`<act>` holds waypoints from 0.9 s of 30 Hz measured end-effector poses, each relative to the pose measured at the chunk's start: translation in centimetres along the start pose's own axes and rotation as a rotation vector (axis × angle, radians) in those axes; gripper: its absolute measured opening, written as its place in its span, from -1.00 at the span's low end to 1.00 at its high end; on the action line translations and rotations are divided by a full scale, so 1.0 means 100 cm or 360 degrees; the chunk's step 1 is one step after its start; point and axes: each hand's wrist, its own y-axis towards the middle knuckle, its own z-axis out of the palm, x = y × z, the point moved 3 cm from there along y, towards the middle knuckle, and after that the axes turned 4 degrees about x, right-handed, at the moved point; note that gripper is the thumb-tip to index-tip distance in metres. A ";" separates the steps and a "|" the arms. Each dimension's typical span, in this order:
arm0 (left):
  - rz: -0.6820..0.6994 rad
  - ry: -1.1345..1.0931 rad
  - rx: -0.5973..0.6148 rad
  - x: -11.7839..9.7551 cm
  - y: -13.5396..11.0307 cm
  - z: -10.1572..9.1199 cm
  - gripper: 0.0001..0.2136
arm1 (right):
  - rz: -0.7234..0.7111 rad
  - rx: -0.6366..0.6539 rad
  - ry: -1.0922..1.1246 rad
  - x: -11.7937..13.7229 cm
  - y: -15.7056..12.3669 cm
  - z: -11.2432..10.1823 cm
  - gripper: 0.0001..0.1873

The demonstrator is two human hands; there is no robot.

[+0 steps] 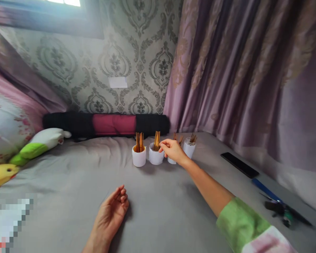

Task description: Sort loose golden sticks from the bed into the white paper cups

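Observation:
Several small white cups stand in a row on a grey bed sheet (68, 182), each holding thin brown sticks. My right hand (172, 150) reaches out to them, its fingers pinched together just above the second cup (155, 156), beside its sticks (157, 140). It hides most of the third cup (171, 161). The leftmost cup (139, 156) and the rightmost cup (189, 148) stand apart from the hand. My left hand (111, 214) rests on the sheet nearer to me, palm up, fingers loosely curled and holding nothing.
A black and red roll (106, 123) lies against the patterned wall behind the cups. Plush toys (39, 144) sit at the left. A black phone (239, 164), a blue pen (265, 190) and a dark tool (284, 211) lie at the right near a purple curtain.

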 end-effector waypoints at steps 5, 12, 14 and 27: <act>-0.0033 -0.0033 -0.0147 0.003 -0.003 0.004 -0.88 | 0.0266 -0.0127 0.0134 -0.026 -0.033 -0.047 -0.85; -0.0060 -0.0247 -0.0155 0.038 -0.004 0.039 -0.89 | 0.0349 -0.0464 0.0219 -0.049 -0.047 -0.098 -0.81; -0.0087 -0.0315 -0.0102 0.058 -0.002 0.058 -0.91 | 0.0340 -0.0479 0.0260 -0.049 -0.044 -0.101 -0.78; -0.0461 -0.0494 0.0108 0.153 0.023 0.113 -0.94 | 0.0337 -0.0273 0.0003 -0.071 -0.031 -0.112 -0.65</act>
